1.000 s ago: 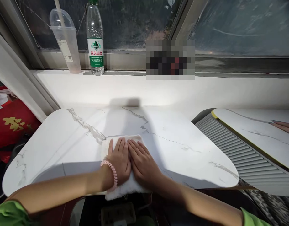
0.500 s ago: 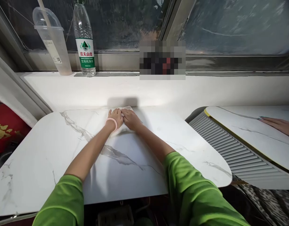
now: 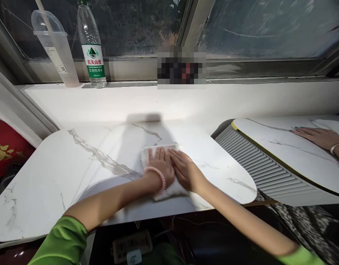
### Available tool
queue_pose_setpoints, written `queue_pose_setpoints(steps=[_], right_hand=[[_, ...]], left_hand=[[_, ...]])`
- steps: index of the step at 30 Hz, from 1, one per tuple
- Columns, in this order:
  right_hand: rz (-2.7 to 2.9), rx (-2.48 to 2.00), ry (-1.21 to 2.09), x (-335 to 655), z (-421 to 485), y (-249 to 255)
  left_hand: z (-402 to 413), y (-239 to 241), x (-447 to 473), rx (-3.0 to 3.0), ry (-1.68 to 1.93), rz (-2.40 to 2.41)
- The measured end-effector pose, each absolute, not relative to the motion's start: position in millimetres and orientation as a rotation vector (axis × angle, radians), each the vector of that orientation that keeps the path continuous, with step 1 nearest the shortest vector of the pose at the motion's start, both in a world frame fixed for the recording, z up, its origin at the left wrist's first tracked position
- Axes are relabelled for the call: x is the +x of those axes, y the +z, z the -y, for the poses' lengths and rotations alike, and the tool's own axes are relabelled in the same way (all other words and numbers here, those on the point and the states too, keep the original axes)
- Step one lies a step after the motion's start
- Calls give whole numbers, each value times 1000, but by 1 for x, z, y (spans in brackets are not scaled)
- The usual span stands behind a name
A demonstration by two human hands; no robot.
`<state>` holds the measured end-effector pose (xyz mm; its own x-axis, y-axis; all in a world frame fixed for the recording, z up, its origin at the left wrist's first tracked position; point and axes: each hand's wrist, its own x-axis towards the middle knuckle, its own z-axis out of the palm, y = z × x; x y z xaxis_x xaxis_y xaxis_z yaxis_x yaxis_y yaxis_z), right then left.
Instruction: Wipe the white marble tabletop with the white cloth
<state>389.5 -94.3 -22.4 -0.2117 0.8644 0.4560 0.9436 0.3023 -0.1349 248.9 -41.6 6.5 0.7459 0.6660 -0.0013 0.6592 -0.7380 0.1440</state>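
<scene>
on the marble-look table [image 3: 75,165], near its front edge and right of centre, i have the white cloth [image 3: 169,189] pinned flat under both palms, so the wiping looks mid-way as far as i can judge: no spill or crumbs show anywhere on the top, and i can't tell which parts are done, the left half and far edge look the same as the patch under the cloth. left hand [image 3: 160,167] lies flat on the cloth, fingers straight and together pointing away from me, pink coil hair tie [image 3: 157,175] on the wrist, nothing gripped, just pressing down. right hand [image 3: 184,169] is flat too, fingers spread slightly and angled toward the left one, the two touching side by side on the cloth. both forearms reach forward from the green sleeves [image 3: 60,243], left arm crossing in from the left side. cloth corner sticks out beyond my fingertips and its near edge below my wrists. on the window sill [image 3: 136,103] stand a water bottle [image 3: 91,48] and an empty plastic cup with straw [image 3: 55,46], well apart from the cloth. another person's hand [image 3: 317,136] rests flat on the neighbouring table [image 3: 271,143] at right.
</scene>
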Motion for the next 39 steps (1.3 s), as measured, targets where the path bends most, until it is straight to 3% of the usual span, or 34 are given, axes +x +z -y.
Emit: queue_pose_setpoints(steps=[8,19,25,32,39], right_hand=[[2013,-1864,-323,480,151,-31],[1971,-1966,-206,538,-12,-20],[1965,-2018,-182,529,-46,-19],[2061,-1935,-321,497,2,-25],[2017,-1922,-454,430,108,-29]], left_hand=[[69,3,341,2896,183,-716],[-76,1,406,2847,233,-865],[-92,2,395,2795,178,-1022],[-65,4,360,2828,138,-941],[18,7,300,2902,92,-730]])
